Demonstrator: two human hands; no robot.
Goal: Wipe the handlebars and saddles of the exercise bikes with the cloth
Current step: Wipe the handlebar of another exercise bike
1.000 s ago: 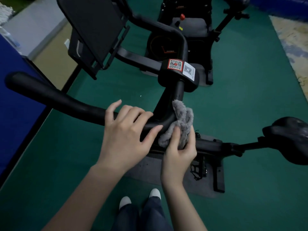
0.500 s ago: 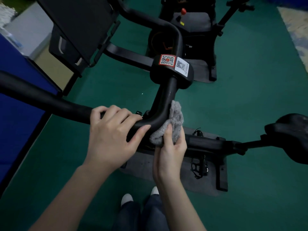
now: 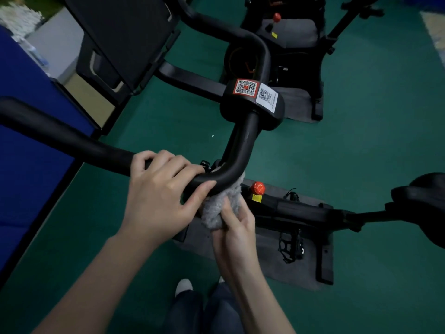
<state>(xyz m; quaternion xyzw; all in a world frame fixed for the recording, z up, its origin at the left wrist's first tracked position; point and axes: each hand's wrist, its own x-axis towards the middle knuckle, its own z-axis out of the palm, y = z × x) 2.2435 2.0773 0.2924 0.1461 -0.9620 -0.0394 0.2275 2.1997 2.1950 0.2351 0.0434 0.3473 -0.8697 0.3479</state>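
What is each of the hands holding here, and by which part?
The left hand grips the black handlebar on the straight stretch beside its bend. The right hand pinches the bunched grey cloth by its lower end, against the bend's underside.

- Red-bordered QR code label (image 3: 245, 87): on handlebar clamp (image 3: 240, 114), no words legible.
- White QR code label (image 3: 267, 97): at its 3 o'clock, print unreadable.
- Yellow sticker (image 3: 256, 198): at 6 o'clock of red knob (image 3: 258, 188), illegible.

Green floor (image 3: 361, 160) carries grey mats (image 3: 301, 276), perhaps rubber.
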